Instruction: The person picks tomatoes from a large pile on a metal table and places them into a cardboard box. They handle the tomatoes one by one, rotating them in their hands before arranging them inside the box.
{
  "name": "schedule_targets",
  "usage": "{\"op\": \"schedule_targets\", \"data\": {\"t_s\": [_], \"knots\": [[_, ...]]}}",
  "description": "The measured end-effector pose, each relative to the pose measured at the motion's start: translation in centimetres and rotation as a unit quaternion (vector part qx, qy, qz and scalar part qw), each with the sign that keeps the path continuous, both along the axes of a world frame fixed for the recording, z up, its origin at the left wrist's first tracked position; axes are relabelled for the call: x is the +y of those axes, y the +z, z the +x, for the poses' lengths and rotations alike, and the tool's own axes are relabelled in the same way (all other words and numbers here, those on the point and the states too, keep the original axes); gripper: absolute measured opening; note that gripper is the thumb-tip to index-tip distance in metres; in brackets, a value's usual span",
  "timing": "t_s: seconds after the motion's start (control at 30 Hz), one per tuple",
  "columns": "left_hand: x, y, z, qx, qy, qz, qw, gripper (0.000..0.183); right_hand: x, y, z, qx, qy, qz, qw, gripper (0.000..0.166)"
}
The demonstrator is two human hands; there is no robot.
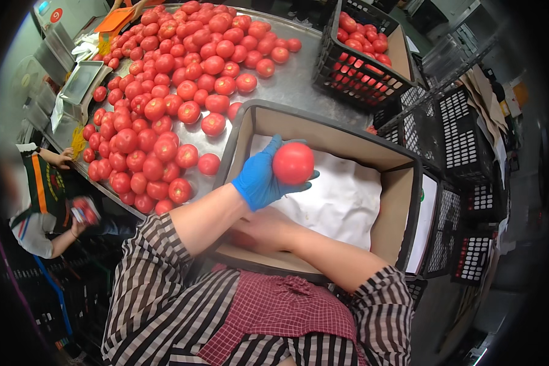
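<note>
My left hand [261, 176], in a blue glove, holds a large red tomato [293, 163] over a crate. The tomato rests on the palm with the fingers behind and below it. My right hand [263, 228] is bare and blurred by motion, partly hidden under my left wrist. It is low at the near left corner of the crate, over a blurred tomato [242, 239] that its fingers seem to hold. The black plastic crate [336, 122] has cardboard-lined walls, with white paper sheeting [343, 206] spread over its bottom.
Loose tomatoes [164, 110] cover much of the metal table [297, 75], left of and beyond the crate. A second black crate [363, 68] of tomatoes stands at the far right. A co-worker's hand [64, 158] touches the left edge, near a scale [82, 82]. Black crates [466, 132] are stacked right.
</note>
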State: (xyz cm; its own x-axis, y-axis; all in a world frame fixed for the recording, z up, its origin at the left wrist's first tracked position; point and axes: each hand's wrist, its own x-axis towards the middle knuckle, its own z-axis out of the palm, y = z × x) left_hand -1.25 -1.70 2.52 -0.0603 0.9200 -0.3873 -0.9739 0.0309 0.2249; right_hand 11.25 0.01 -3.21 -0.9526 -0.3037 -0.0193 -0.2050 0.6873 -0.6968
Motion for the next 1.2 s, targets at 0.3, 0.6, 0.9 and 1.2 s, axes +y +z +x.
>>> {"op": "schedule_targets", "data": {"t_s": [0.3,0.6,0.9,1.2], "knots": [[-0.2,-1.4,-0.7,0.003,-0.033,0.042,0.999,0.054,6.6,7.9,9.0,-0.104,-0.285,-0.274,0.913,0.068],[-0.5,-0.4,1.0,0.108,-0.037,0.058,0.992,0.052,7.4,6.8,8.5,-0.021,-0.457,-0.656,0.600,0.056],[-0.2,-0.2,2.0,0.487,-0.145,0.011,0.861,0.057,8.2,6.8,8.8,0.007,-0.463,-0.648,0.605,0.056],[-0.3,-0.6,2.0,0.496,-0.102,0.028,0.862,0.034,8.0,7.0,8.8,0.003,-0.452,-0.645,0.617,0.059]]}}
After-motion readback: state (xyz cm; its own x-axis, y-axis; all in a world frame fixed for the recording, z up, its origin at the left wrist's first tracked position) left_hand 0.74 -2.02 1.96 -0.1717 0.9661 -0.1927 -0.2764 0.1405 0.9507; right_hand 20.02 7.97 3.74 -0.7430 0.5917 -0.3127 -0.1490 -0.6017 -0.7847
